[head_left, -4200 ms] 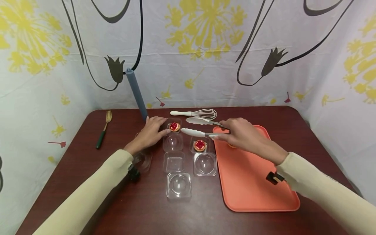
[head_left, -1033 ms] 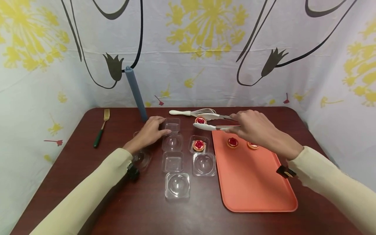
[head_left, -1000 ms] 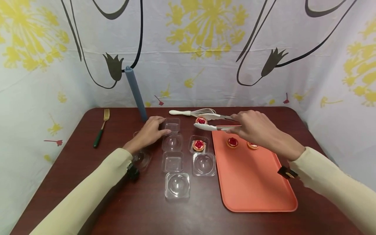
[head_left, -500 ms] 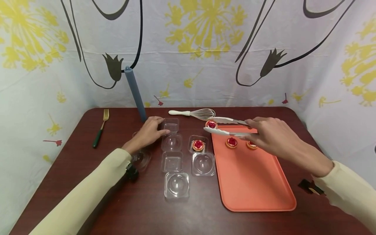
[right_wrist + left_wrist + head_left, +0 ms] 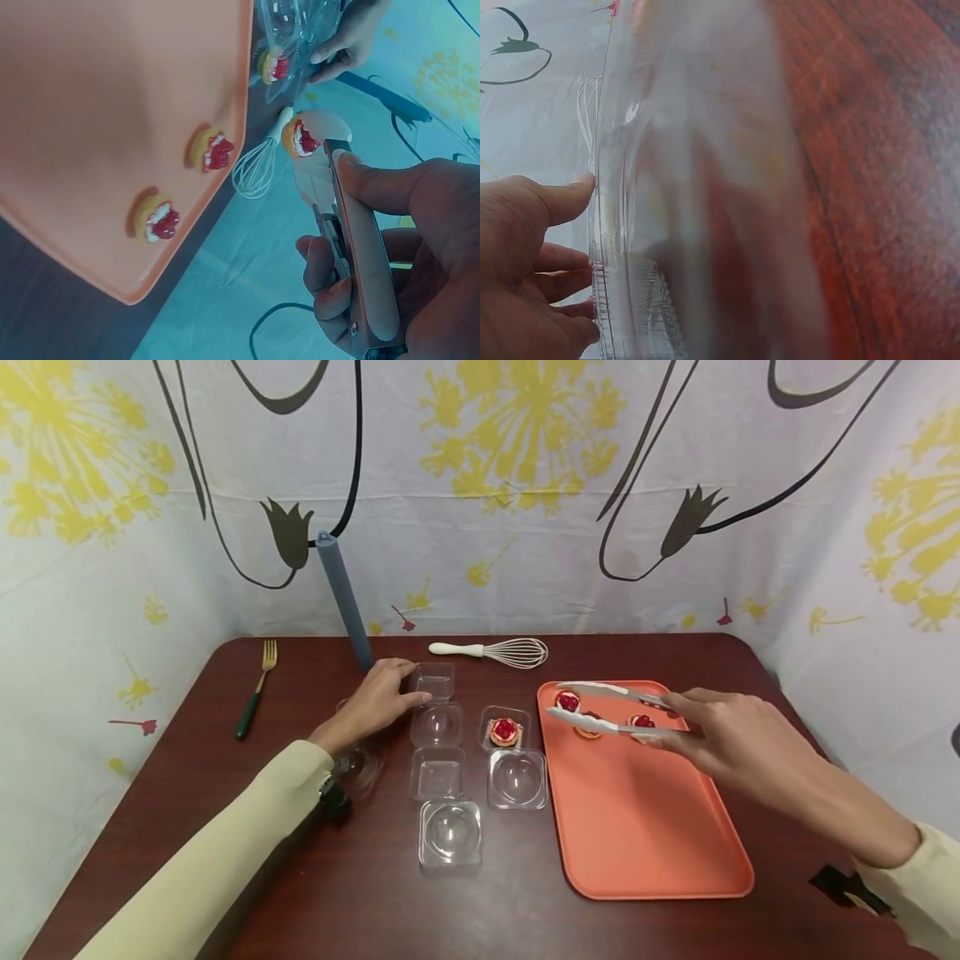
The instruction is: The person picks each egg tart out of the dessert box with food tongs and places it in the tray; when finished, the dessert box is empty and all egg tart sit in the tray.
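My right hand (image 5: 742, 739) grips tongs (image 5: 600, 725) with white scalloped heads. Between those heads a red-topped tart (image 5: 567, 702) is held over the tray's (image 5: 637, 827) back left corner; the right wrist view shows this tart (image 5: 302, 138) too. Two more tarts lie on the orange tray, one (image 5: 588, 729) partly behind the tongs, the other (image 5: 641, 723) to its right. My left hand (image 5: 375, 697) holds the left side of a clear plastic container (image 5: 442, 677), which has no tart inside. Blurred plastic hides some of its fingertips in the left wrist view.
Another tart (image 5: 505, 732) sits in a clear container beside the tray. An open container's lid (image 5: 451, 835) lies nearer the front, and more plastic is under my left wrist. A whisk (image 5: 517, 652), blue roll (image 5: 345, 602) and green-handled fork (image 5: 258, 689) lie toward the back.
The tongs took the tart out of the container by my left hand, then carried it rightward and toward me, over the tray. My left hand has stayed at that container.
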Tool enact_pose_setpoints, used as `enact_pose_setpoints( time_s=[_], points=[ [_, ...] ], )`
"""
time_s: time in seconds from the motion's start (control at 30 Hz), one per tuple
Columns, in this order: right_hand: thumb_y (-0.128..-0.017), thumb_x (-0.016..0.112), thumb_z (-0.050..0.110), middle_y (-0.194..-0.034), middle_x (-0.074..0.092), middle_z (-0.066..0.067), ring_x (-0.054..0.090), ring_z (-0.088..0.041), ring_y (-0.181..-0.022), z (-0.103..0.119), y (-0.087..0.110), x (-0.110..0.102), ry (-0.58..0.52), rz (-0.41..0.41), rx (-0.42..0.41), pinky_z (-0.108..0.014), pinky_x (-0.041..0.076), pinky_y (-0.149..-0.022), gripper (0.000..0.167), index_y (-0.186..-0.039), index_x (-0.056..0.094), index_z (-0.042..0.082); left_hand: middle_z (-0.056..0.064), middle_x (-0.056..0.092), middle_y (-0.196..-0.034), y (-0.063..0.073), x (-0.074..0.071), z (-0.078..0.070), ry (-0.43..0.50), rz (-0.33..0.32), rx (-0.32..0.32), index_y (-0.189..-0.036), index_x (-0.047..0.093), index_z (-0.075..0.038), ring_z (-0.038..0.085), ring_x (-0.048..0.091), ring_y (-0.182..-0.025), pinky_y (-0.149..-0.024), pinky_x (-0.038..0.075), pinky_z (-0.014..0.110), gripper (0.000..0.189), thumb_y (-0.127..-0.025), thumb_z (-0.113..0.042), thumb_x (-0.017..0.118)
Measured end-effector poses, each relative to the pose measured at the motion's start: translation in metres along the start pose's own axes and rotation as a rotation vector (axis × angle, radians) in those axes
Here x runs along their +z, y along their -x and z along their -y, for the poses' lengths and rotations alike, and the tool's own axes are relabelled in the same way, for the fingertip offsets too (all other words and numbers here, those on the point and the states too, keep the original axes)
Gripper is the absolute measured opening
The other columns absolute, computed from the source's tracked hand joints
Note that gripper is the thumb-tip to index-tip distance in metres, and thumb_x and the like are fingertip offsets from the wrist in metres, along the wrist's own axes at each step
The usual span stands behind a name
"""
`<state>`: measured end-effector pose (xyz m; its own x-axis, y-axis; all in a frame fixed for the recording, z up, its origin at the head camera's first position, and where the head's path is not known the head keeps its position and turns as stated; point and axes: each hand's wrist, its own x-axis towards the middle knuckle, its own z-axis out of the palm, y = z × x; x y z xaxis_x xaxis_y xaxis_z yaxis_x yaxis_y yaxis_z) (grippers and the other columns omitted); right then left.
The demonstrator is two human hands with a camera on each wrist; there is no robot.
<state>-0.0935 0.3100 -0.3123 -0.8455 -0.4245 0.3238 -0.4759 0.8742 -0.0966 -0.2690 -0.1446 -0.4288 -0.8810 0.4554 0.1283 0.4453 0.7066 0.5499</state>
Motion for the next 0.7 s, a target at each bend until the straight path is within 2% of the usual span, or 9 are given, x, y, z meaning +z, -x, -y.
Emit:
enact_pose_setpoints(
  time_s=[0.07, 0.1, 0.4, 0.6, 0.7],
  points=[
    [-0.084, 0.097, 0.028, -0.09, 0.074, 0.007, 0.059, -0.004, -0.069, -0.003, 0.007, 0.0, 0.007, -0.015, -0.01, -0.036, 0.051, -0.059, 0.043, -0.119, 0.082, 0.008, 0.032, 0.06, -0.15, 0.0, 0.0, 0.001, -0.006, 0.0, -0.004, -0.148, 0.057, 0.017, 0.048, 0.045, -0.15, -0.126, 0.037, 0.058, 0.065, -0.105, -0.026, 0.078],
    [-0.083, 0.097, 0.028, -0.089, 0.072, 0.01, 0.055, -0.001, -0.068, -0.004, 0.01, 0.001, 0.012, -0.018, -0.012, -0.033, 0.048, -0.059, 0.043, -0.118, 0.083, 0.009, 0.034, 0.059, -0.15, 0.003, -0.004, -0.009, -0.017, 0.006, -0.022, -0.147, 0.057, 0.019, 0.05, 0.045, -0.149, -0.126, 0.037, 0.06, 0.062, -0.104, -0.02, 0.079],
    [-0.08, 0.099, 0.028, -0.091, 0.07, 0.015, 0.046, 0.005, -0.066, -0.009, 0.044, 0.004, 0.019, -0.029, 0.012, -0.029, 0.044, -0.058, 0.047, -0.121, 0.083, 0.015, 0.033, 0.06, -0.149, 0.003, -0.005, -0.009, -0.041, 0.01, -0.031, -0.147, 0.058, 0.018, 0.049, 0.047, -0.149, -0.127, 0.037, 0.058, 0.062, -0.105, -0.023, 0.078],
    [-0.077, 0.1, 0.029, -0.107, 0.079, 0.005, 0.056, 0.002, -0.073, -0.009, 0.068, 0.006, 0.025, -0.039, 0.036, -0.035, 0.052, -0.061, 0.053, -0.124, 0.083, 0.014, 0.033, 0.058, -0.152, 0.004, -0.005, -0.009, -0.032, 0.024, -0.046, -0.149, 0.056, 0.018, 0.048, 0.044, -0.151, -0.127, 0.036, 0.059, 0.064, -0.105, -0.023, 0.078],
    [-0.075, 0.1, 0.027, -0.107, 0.079, 0.007, 0.054, 0.004, -0.072, -0.008, 0.077, 0.008, 0.019, -0.039, 0.031, -0.032, 0.051, -0.06, 0.053, -0.124, 0.082, 0.014, 0.033, 0.058, -0.152, 0.005, -0.006, -0.01, -0.026, 0.027, -0.052, -0.149, 0.055, 0.018, 0.048, 0.043, -0.152, -0.127, 0.035, 0.059, 0.065, -0.105, -0.022, 0.079]
  ],
)
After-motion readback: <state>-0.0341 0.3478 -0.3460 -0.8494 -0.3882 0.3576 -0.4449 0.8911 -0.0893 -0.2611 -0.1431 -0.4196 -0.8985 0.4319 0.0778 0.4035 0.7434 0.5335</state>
